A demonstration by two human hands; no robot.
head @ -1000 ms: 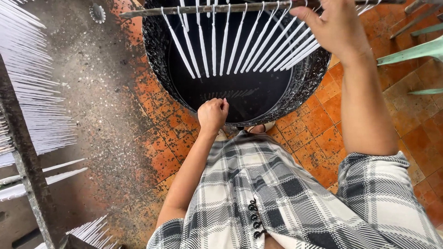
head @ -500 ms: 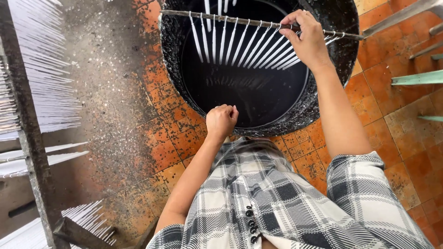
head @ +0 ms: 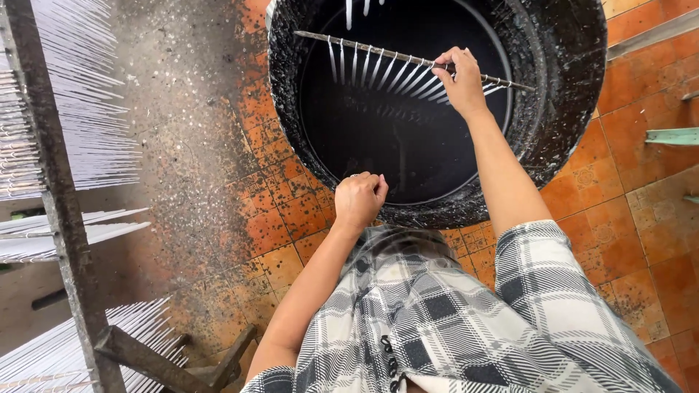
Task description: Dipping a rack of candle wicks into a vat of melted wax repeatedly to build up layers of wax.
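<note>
My right hand grips a thin metal rod from which several thin white candles hang in a row. The rod is held inside the mouth of a big black drum, and the candle tips reach down to the dark liquid. My left hand is closed in a fist at the drum's near rim, with nothing visible in it. I wear a grey and white checked shirt.
On the left stands a dark rack frame with rows of hanging white candles. The floor has orange tiles spattered with wax. Pale green bars stick in from the right edge.
My right hand has lowered the rod of candles from above the drum down into its mouth, so the candles dip toward the liquid. The left fist stays at the rim.
</note>
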